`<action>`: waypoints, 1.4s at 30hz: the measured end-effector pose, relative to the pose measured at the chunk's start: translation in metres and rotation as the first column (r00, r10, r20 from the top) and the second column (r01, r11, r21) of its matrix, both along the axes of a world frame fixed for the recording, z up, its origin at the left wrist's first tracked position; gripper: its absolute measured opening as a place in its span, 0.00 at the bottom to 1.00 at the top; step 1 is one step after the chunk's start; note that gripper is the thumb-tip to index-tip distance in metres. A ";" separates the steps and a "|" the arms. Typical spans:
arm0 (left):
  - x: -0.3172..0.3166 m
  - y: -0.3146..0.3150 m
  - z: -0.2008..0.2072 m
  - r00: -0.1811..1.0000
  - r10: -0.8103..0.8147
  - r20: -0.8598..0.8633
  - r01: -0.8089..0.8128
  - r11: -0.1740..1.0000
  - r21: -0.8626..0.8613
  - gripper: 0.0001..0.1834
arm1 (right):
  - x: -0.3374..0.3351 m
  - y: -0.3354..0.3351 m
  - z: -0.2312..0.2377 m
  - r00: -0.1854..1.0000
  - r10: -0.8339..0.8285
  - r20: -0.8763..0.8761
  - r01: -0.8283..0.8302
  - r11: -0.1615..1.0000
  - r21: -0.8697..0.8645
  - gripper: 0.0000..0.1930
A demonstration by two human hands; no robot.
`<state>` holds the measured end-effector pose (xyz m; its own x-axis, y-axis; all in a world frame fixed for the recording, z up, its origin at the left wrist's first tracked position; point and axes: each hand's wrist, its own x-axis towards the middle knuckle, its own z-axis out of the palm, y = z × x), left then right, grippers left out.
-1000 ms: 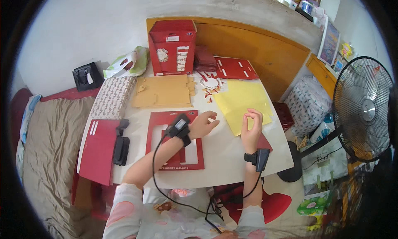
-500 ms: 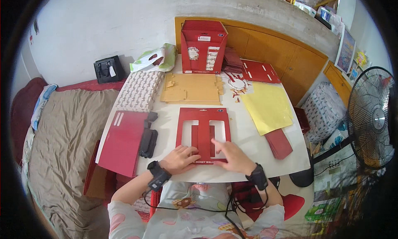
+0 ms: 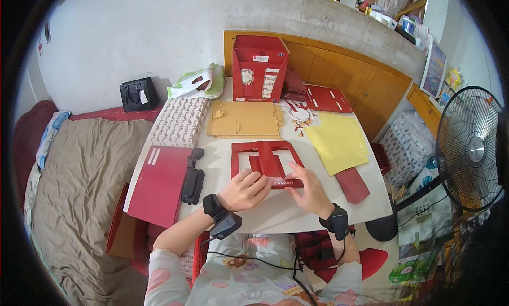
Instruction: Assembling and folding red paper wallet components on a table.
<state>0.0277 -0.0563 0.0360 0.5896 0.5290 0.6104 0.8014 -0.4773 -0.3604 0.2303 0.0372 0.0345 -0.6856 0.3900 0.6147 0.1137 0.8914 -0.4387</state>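
Red card frame (image 3: pixel 270 158): before me on the white table (image 3: pixel 222 221), near edge raised.
Handling: I'd hold my 2 hands level, bending evenly so the card doesn't crease askew.
Left hand (image 3: pixel 245 190): fingers curled closed on that edge.
Right hand (image 3: pixel 309 192): thumb and finger pinching its right end.

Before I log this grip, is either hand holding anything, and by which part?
Both hands hold the red card frame by its near edge: left hand toward the left end, right hand toward the right.
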 end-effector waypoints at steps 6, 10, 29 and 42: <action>-0.001 0.014 0.020 0.984 0.016 0.179 -0.031 0.997 0.077 0.15 | -0.006 -0.001 0.034 0.949 -0.147 -0.279 0.219 0.944 0.245 0.24; 0.002 0.015 0.029 0.941 0.047 0.334 -0.063 0.997 0.038 0.13 | -0.009 -0.018 0.025 0.872 -0.169 -0.460 0.176 0.984 -0.027 0.10; 0.006 0.026 0.034 0.886 -0.012 0.463 -0.009 0.999 0.043 0.14 | -0.046 -0.015 0.001 0.824 -0.125 -0.552 -0.348 0.659 -0.667 0.04; 0.012 0.026 0.033 0.846 -0.039 0.532 0.039 0.999 0.012 0.15 | -0.056 -0.019 0.005 0.718 -0.350 -0.602 -0.403 0.497 -0.769 0.03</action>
<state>0.0401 -0.0299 0.0691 0.1946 0.5121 0.8366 0.8510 -0.5123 0.1156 0.1747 0.0185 0.0399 -0.2997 0.9220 0.2450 -0.5266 0.0543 -0.8484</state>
